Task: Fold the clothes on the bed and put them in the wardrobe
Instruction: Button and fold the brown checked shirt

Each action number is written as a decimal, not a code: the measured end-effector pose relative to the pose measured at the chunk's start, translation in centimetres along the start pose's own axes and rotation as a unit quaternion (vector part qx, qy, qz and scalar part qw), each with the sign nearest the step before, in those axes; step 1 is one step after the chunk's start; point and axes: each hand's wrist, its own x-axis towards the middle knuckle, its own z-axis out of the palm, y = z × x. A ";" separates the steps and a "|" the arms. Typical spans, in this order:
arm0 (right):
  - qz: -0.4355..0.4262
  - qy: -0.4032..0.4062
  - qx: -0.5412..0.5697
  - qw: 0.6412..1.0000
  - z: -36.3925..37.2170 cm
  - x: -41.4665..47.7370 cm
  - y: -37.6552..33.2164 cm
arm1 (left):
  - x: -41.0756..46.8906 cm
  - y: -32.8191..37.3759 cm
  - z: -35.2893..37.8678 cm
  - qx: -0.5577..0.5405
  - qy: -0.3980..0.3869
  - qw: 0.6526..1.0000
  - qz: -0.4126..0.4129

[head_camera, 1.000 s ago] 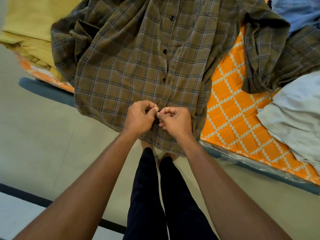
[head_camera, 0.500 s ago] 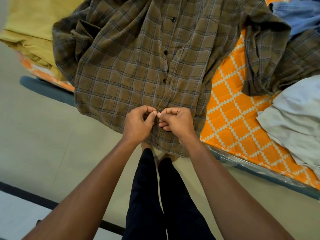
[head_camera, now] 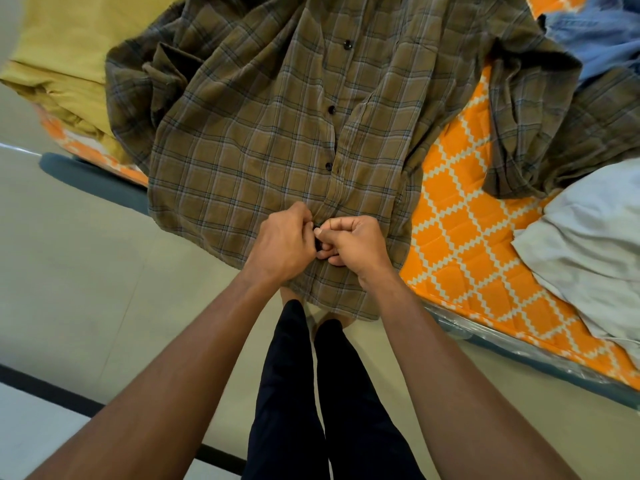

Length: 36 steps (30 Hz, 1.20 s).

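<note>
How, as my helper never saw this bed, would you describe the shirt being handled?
On the orange diamond-patterned bed, find the near edge where the left hand and right hand pinch fabric. That plaid shirt, hem over the edge, is the only checked piece beside yellow cloth, white garment and blue garment.

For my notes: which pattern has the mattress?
Mattress: orange with white diamond lattice; head view.

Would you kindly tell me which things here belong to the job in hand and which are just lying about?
In hand: plaid shirt, with left hand and right hand pinching its button placket near the hem.
Lying about for now: yellow cloth, blue garment, white garment, orange mattress.
</note>
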 end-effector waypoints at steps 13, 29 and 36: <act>-0.161 0.175 -0.124 0.964 -2.5 -0.3 -3.0 | 2.4 -0.6 -4.6 -0.020 -0.008 1.000 0.015; -0.115 0.197 -0.378 0.897 -0.7 4.5 -7.1 | 10.6 2.1 -4.3 0.006 -0.038 0.996 0.078; -0.105 0.158 -0.410 0.892 -1.0 4.7 -7.7 | 11.3 2.5 -5.3 -0.012 -0.103 0.993 0.053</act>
